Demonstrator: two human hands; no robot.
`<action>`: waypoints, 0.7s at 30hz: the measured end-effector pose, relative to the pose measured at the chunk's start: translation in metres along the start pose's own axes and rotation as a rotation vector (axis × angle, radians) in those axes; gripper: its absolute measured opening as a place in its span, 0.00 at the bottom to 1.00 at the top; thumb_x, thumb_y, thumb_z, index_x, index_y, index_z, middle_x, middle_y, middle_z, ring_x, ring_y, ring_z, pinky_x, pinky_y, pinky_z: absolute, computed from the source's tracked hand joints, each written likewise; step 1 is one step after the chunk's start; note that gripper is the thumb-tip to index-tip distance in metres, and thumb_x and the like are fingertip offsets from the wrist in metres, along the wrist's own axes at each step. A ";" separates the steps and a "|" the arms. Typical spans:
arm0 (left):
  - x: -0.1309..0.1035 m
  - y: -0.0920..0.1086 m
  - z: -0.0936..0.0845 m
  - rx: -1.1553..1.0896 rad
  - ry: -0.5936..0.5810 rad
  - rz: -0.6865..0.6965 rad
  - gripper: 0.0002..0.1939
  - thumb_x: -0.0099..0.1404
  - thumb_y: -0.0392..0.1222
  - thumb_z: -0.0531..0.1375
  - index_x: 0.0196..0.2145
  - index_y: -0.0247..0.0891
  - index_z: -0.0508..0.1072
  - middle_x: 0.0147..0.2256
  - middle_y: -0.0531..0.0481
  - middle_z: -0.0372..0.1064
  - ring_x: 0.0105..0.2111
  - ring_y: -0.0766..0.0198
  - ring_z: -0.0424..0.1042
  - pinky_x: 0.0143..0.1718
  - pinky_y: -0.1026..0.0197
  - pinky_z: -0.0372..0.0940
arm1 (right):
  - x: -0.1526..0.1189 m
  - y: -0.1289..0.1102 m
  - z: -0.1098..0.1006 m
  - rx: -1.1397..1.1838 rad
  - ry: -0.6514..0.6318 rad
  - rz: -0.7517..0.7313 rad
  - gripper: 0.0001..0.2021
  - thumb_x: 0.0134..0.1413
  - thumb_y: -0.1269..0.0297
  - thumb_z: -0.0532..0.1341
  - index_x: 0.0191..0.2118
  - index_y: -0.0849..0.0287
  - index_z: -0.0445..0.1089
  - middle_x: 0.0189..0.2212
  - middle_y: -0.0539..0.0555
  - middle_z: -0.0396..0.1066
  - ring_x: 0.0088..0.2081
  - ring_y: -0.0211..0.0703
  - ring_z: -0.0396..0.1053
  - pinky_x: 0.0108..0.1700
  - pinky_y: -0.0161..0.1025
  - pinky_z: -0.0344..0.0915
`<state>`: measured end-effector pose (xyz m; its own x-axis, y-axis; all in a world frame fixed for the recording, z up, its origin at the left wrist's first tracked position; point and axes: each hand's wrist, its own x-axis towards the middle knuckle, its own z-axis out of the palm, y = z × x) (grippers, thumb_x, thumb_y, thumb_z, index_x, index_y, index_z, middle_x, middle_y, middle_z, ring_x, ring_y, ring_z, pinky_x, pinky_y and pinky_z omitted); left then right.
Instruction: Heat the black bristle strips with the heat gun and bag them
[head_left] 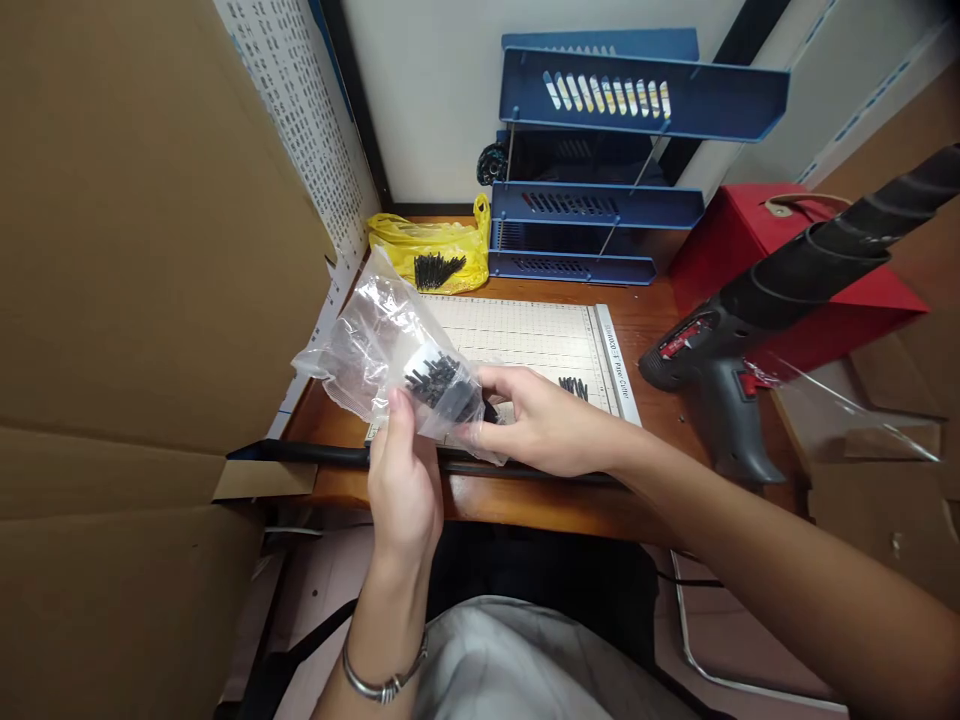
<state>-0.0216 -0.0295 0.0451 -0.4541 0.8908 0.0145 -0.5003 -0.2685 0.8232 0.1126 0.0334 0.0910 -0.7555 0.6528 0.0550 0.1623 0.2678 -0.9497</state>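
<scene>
Both hands grip a clear plastic bag [367,335] above the paper cutter [517,330]. Inside it lies a bundle of short, thin black sticks [441,382], whose exact kind I cannot make out. My left hand [405,480] supports the bag from below, its thumb pressed against the near side. With thumb and fingers, my right hand [544,420] pinches the bag's right end around the dark bundle. Beside that hand, a small row of similar black pieces [574,387] rests on the cutter's gridded board. More of them [437,270] sit on a yellow plastic bag [472,235].
A blue tiered tray rack [600,205] stands at the back. To the right are a black heat-gun-like tool [720,370] and a red box [780,235]. Tall cardboard [150,250] walls off the left. The wooden table's front edge [525,505] runs below my hands.
</scene>
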 end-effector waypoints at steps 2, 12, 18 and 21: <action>0.002 0.000 -0.001 0.009 0.015 0.001 0.17 0.75 0.53 0.60 0.45 0.39 0.83 0.47 0.47 0.81 0.55 0.55 0.76 0.62 0.54 0.66 | 0.001 0.003 0.001 0.057 -0.048 0.027 0.12 0.60 0.65 0.62 0.48 0.60 0.74 0.46 0.51 0.77 0.51 0.42 0.73 0.55 0.37 0.67; -0.002 -0.006 0.006 0.110 -0.009 0.000 0.22 0.74 0.60 0.58 0.50 0.42 0.81 0.55 0.48 0.77 0.65 0.52 0.67 0.69 0.52 0.58 | 0.003 0.002 0.011 -0.042 0.129 0.052 0.10 0.58 0.65 0.62 0.44 0.60 0.77 0.44 0.52 0.79 0.48 0.46 0.74 0.52 0.39 0.68; -0.003 -0.013 -0.003 0.128 -0.073 -0.060 0.27 0.74 0.64 0.55 0.55 0.43 0.79 0.60 0.49 0.74 0.68 0.51 0.64 0.71 0.50 0.55 | 0.003 0.005 0.012 0.120 0.004 0.024 0.13 0.57 0.68 0.64 0.48 0.61 0.75 0.49 0.53 0.78 0.52 0.44 0.72 0.57 0.39 0.67; -0.003 -0.011 -0.005 0.159 -0.044 -0.134 0.31 0.72 0.68 0.55 0.55 0.42 0.79 0.60 0.47 0.74 0.68 0.49 0.63 0.73 0.47 0.51 | 0.001 0.005 0.012 0.158 -0.112 0.041 0.10 0.59 0.67 0.62 0.46 0.62 0.75 0.47 0.53 0.77 0.49 0.42 0.73 0.56 0.38 0.67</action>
<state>-0.0185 -0.0313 0.0334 -0.3573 0.9306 -0.0791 -0.4294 -0.0885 0.8988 0.1052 0.0263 0.0825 -0.8174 0.5760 -0.0111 0.0995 0.1223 -0.9875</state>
